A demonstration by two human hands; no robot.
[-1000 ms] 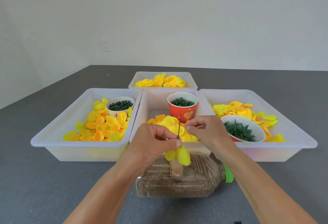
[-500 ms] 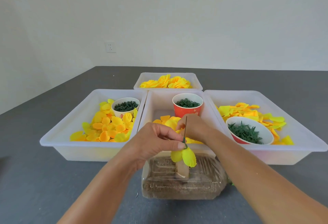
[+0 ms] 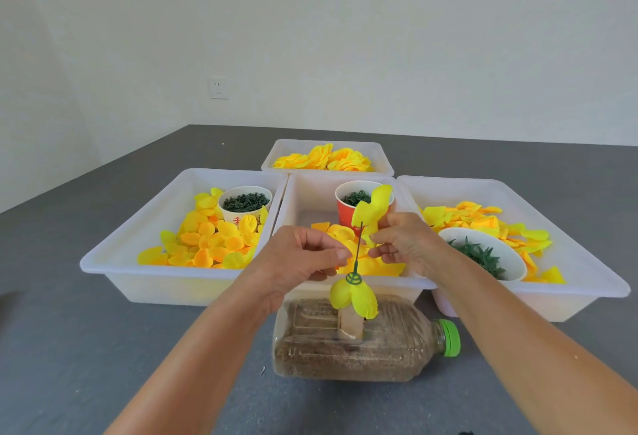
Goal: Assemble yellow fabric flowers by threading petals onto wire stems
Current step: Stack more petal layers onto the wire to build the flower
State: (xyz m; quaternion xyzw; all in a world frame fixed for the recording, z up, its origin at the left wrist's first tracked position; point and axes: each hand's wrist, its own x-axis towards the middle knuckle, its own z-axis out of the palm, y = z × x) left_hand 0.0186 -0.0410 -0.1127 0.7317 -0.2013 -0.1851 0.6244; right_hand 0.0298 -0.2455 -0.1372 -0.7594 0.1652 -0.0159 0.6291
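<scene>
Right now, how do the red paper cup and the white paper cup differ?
The red paper cup stands in the middle tray; the white paper cup stands in the left tray. A petal piece held by the right hand partly covers the red cup, while the white cup shows fully, with loose petals against its base. Both stand upright and hold dark green pieces.

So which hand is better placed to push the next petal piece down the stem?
Right. The right hand pinches the yellow fabric petal piece at the tip of the thin green wire stem; the left hand is pinching that stem lower down, steadying it.
</scene>
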